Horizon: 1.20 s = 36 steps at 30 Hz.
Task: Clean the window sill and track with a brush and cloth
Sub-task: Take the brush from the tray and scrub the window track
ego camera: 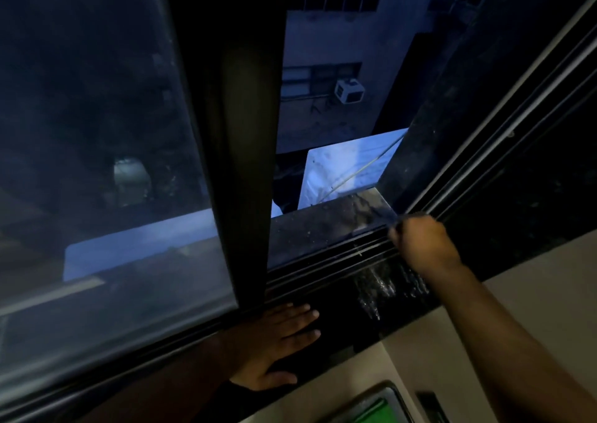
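Containers: one metal-rimmed basin or tray with a green interior (pixel 376 406), cut off at the lower edge of view; contents cannot be made out.

Surface: a dark, glossy stone window sill (pixel 342 306), running diagonally, with pale wet or dusty streaks (pixel 384 285) on it near the right forearm. Behind it lies the black multi-rail sliding window track (pixel 326 262), and beyond that a gritty, speckled outer ledge (pixel 326 222).

Hands: the left hand (pixel 274 342) lies flat, palm down, fingers spread, on the sill just in front of the dark vertical window frame (pixel 245 151); it holds nothing. The right hand (pixel 423 240) is curled into a fist over the track near its far right corner; something thin and dark pokes from it, too blurred to name. No brush or cloth can be told for certain.

Room: dim interior, tinted glass pane (pixel 97 131) slid left, opening to the right. Outside, a grey building wall with a white air-conditioner unit (pixel 349 90) and a pale sloped roof sheet (pixel 342 170). A cream wall (pixel 549 293) sits below the sill.
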Motion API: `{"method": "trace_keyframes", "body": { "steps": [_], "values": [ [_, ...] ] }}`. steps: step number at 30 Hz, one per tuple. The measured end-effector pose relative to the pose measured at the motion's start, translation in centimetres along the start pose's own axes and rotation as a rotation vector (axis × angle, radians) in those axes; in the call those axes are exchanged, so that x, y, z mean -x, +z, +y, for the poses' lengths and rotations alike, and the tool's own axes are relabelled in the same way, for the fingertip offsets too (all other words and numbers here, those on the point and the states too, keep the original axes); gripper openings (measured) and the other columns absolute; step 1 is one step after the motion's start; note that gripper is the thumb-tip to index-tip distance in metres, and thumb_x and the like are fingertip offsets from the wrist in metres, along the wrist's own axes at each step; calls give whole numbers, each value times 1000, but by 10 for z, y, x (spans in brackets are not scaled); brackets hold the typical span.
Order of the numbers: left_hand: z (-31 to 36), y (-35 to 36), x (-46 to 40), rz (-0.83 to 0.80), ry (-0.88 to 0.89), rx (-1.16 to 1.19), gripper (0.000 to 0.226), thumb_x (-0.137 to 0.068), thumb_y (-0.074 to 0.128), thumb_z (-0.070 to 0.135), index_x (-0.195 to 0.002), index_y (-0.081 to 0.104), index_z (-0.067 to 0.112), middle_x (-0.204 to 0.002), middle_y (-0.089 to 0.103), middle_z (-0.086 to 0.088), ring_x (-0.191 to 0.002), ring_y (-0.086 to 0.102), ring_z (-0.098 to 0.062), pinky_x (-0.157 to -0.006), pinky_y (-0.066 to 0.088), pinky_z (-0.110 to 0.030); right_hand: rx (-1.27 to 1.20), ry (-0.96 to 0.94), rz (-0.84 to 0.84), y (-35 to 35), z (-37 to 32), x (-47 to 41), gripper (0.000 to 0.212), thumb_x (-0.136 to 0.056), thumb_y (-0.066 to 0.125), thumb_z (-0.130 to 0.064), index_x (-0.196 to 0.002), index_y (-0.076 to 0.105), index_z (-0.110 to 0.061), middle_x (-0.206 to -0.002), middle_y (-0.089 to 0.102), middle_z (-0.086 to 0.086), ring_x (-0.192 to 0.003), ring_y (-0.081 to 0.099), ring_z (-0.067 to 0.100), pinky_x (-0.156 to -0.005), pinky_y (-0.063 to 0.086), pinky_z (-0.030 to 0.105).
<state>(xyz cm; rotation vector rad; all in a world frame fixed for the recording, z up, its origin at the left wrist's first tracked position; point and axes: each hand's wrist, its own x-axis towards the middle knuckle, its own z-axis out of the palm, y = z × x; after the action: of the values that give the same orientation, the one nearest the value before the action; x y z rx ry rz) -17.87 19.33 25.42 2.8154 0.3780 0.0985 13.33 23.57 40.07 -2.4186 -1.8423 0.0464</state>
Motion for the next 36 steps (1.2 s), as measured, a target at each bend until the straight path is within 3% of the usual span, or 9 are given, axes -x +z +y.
{"method": "trace_keyframes", "body": {
  "steps": [5, 8, 11, 15, 19, 27, 31, 34, 36],
  "values": [
    [1, -6, 0, -28, -18, -8, 72, -98, 38, 58, -156, 19, 19, -165, 6, -9, -152, -3, -25, -122, 3, -49, -911, 68, -287, 9, -59, 17, 28, -87, 65, -27, -69, 69, -5, -56, 66, 14, -51, 65, 28, -56, 59, 46],
    [3, -8, 0, -37, -20, -18, 72, -98, 37, 58, -156, 18, 19, -165, 5, -10, -152, -4, -25, -122, 1, -50, -1278, 97, -371, -1, -66, 11, 28, -87, 65, -28, -79, 74, -3, -55, 66, 9, -48, 64, 21, -47, 55, 32],
    [3, -5, 0, -32, -20, -56, 73, -98, 36, 59, -156, 18, 18, -165, 6, -11, -152, -3, -26, -122, 7, -50, -1083, 99, -322, 2, -58, 8, 33, -90, 64, -25, -85, 68, 8, -58, 65, 14, -49, 64, 23, -51, 59, 40],
    [1, 1, 2, -33, -22, -67, 76, -96, 36, 62, -155, 18, 19, -165, 8, -12, -153, 0, -27, -122, 12, -51, -83, 16, -95, -4, -22, -13, 39, -91, 56, -34, -81, 66, 3, -79, 66, 27, -77, 67, 36, -70, 52, 40],
    [0, 3, 0, -21, -26, -51, 76, -95, 37, 63, -155, 20, 19, -165, 9, -12, -153, 0, -26, -122, 11, -50, 59, 43, -20, -9, -16, -19, 34, -90, 55, -32, -92, 69, -1, -93, 68, 29, -87, 66, 42, -79, 53, 43],
    [4, -4, 0, -11, -8, -64, 74, -97, 41, 58, -154, 25, 14, -163, 13, -15, -152, 5, -30, -122, 8, -49, -1262, 116, -527, 20, -88, 14, 26, -86, 64, -30, -84, 73, -6, -58, 65, 12, -46, 61, 19, -42, 50, 27],
    [5, -6, 0, -7, -11, -59, 73, -97, 43, 56, -153, 28, 13, -163, 17, -16, -151, 10, -31, -122, 13, -50, -875, 134, -339, 23, -68, 8, 28, -90, 62, -23, -77, 68, 1, -60, 62, 18, -42, 59, 18, -44, 53, 33],
    [6, -7, -1, -12, -21, -49, 71, -98, 42, 54, -154, 27, 13, -163, 15, -16, -152, 8, -30, -122, 15, -47, -138, 48, -46, 5, -31, -13, 34, -89, 59, -28, -81, 70, 3, -78, 68, 29, -72, 68, 38, -67, 54, 42],
    [7, -7, -1, -20, -27, -41, 70, -98, 41, 53, -154, 27, 13, -163, 14, -15, -152, 7, -30, -122, 15, -47, 34, 45, 16, -3, -19, -14, 30, -87, 58, -26, -90, 70, 1, -91, 68, 31, -86, 65, 43, -77, 52, 44]
  ]
}}
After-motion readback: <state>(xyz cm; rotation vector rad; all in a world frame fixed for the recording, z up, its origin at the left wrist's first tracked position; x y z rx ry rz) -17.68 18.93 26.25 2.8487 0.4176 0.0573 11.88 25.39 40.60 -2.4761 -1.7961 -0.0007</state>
